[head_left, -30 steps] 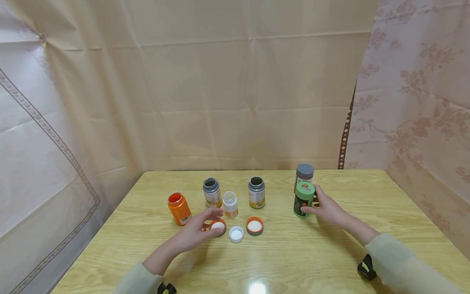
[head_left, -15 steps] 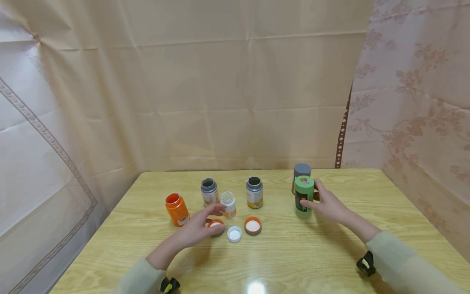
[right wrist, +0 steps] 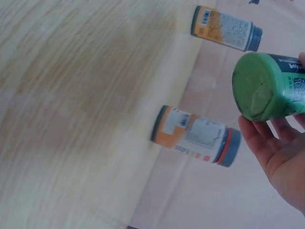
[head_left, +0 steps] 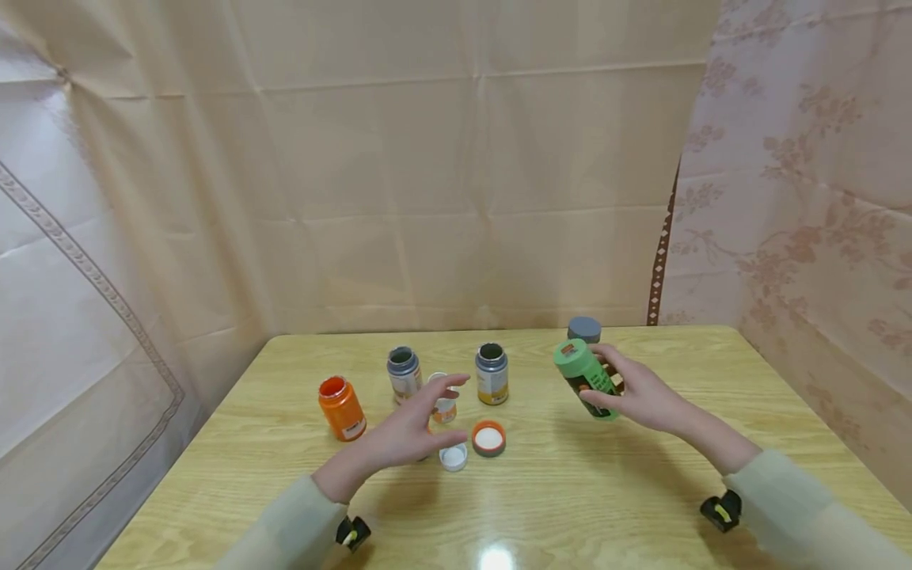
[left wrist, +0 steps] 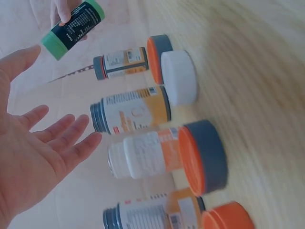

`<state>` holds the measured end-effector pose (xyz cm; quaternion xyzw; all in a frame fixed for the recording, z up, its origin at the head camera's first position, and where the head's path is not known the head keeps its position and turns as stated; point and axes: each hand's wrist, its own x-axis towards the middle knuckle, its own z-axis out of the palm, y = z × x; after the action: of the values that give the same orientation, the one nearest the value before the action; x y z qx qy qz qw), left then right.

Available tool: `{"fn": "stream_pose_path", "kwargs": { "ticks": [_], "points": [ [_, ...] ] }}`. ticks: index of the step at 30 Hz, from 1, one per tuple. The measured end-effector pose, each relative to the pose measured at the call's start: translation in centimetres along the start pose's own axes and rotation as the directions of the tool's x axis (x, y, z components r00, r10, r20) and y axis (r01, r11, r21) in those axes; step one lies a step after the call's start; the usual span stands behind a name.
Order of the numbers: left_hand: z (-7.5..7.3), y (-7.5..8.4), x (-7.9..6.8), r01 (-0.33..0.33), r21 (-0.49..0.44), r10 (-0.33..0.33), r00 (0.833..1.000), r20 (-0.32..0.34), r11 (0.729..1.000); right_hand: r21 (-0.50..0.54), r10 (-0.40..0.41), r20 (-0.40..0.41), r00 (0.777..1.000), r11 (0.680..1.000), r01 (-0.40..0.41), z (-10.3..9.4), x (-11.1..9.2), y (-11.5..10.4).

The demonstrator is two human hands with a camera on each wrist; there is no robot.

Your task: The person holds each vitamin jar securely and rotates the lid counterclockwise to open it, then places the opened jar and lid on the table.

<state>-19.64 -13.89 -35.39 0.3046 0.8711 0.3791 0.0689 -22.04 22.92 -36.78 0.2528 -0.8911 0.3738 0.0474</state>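
Note:
My right hand (head_left: 651, 400) grips a green and black jar (head_left: 580, 362) with its green lid on. The jar is off the table and leans to the left, and its green base (right wrist: 257, 88) shows in the right wrist view. My left hand (head_left: 406, 431) hovers over the lids with thumb and fingers spread, holding nothing. In the head view it overlaps the small white bottle (head_left: 445, 412) and a white lid (head_left: 454, 457). A grey lid with orange inside (left wrist: 209, 155) and an orange lid (left wrist: 231, 217) show in the left wrist view.
An open orange bottle (head_left: 343, 410) stands at the left. Two open grey-necked bottles stand farther back, one at left (head_left: 404, 376) and one mid-table (head_left: 493, 376). Another orange-lined lid (head_left: 488, 439) lies in front. A bottle with its grey cap (head_left: 584, 328) stands behind the jar.
My right hand has raised the green jar from the table and tipped it leftward. My left hand has moved up and to the right, fingers spread wider.

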Motion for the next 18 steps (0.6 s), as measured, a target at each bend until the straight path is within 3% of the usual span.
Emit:
{"fn": "stream_pose_path", "kwargs": {
  "ticks": [7, 18],
  "points": [
    [0.2, 1.0, 1.7, -0.082, -0.002, 0.082, 0.997, -0.004, 0.997, -0.098, -0.063, 0.027, 0.998, 0.993, 0.065, -0.7, -0.2, -1.9],
    [0.0, 2.2, 4.4, -0.218, 0.000, 0.218, 0.976, -0.002, 0.976, -0.233, -0.136, 0.039, 0.990, 0.962, 0.142, -1.5, -0.2, -3.6]
  ]
}}
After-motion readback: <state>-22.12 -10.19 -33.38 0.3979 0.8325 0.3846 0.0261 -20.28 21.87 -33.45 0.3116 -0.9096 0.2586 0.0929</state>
